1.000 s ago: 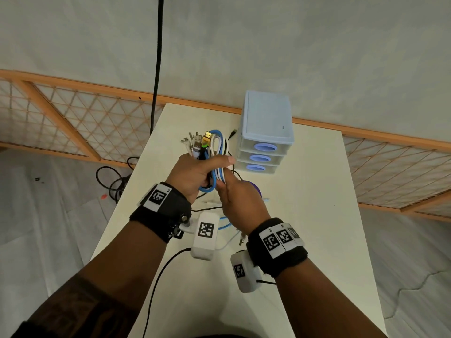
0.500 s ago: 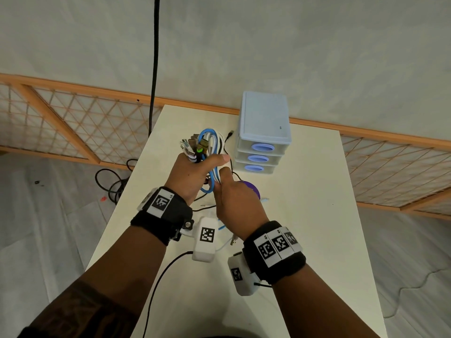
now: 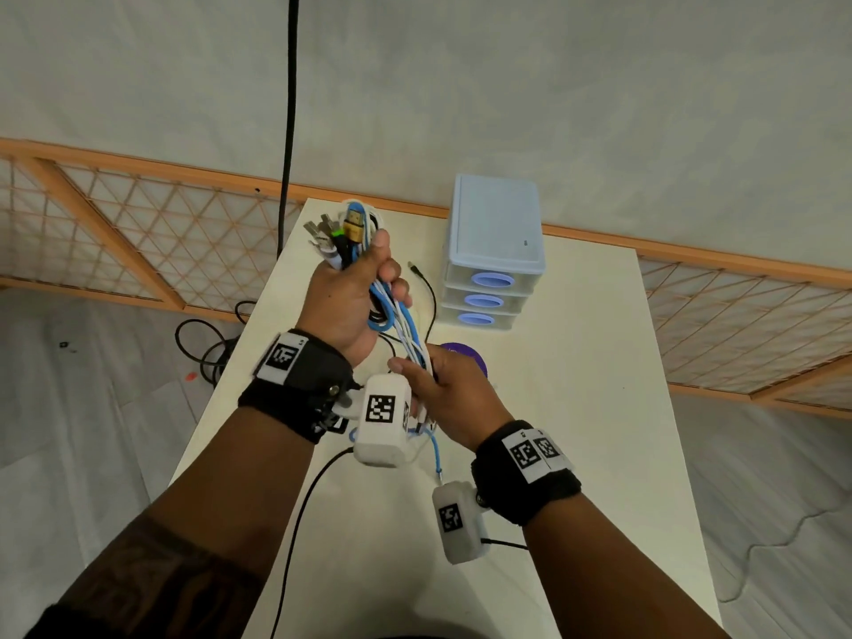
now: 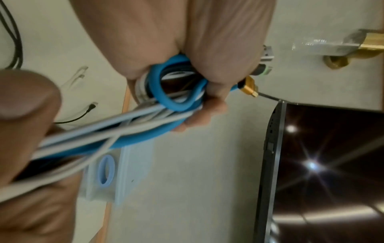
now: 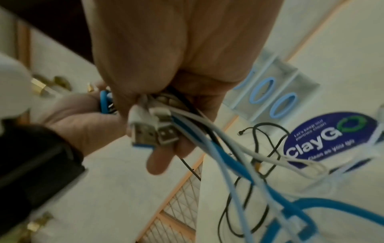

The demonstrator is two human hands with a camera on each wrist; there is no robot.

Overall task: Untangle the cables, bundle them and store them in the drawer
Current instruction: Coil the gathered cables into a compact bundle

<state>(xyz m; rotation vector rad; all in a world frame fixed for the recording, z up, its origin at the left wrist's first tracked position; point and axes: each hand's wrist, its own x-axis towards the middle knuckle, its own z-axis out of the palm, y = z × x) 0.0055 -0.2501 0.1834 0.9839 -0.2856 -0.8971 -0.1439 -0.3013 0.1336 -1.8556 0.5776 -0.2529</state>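
Left hand [image 3: 343, 302] fisted around the cable bundle [image 3: 392, 311], fingers curled tight on folded loops of blue and white cable; thumb up along the top. Plug ends stick out above the fist: gold connector [image 3: 354, 229], a green-tipped one, several silver USB plugs [image 3: 318, 230]. Left wrist view shows the thick blue loop [image 4: 176, 88] squeezed between palm and fingers, white strands running out toward the other hand.

Right hand [image 3: 454, 394] lower and nearer the body, fingers closed on the trailing strands of the same bundle, which stretch taut between the two fists. Right wrist view: two white USB-A plugs [image 5: 153, 133] poke out of the fist, blue, white and thin black strands hang below it. Loose blue tail [image 3: 435, 447] drops from the right hand toward the table.

Both hands raised above the white table [image 3: 599, 431], bundle off the surface. Thin black cable [image 3: 431, 297] lies loose on the table beyond the hands, its plug end near the drawer unit. Purple round sticker [image 3: 465, 355] on the tabletop, partly hidden behind the right hand; reads "ClayGo" in the right wrist view.

Light blue three-drawer unit [image 3: 493, 244] sits at the far side of the table, all three drawers closed, oval blue handles facing the person. Wooden lattice panels [image 3: 152, 242] along the wall behind. Black cables [image 3: 207, 348] coiled on the floor left of the table.
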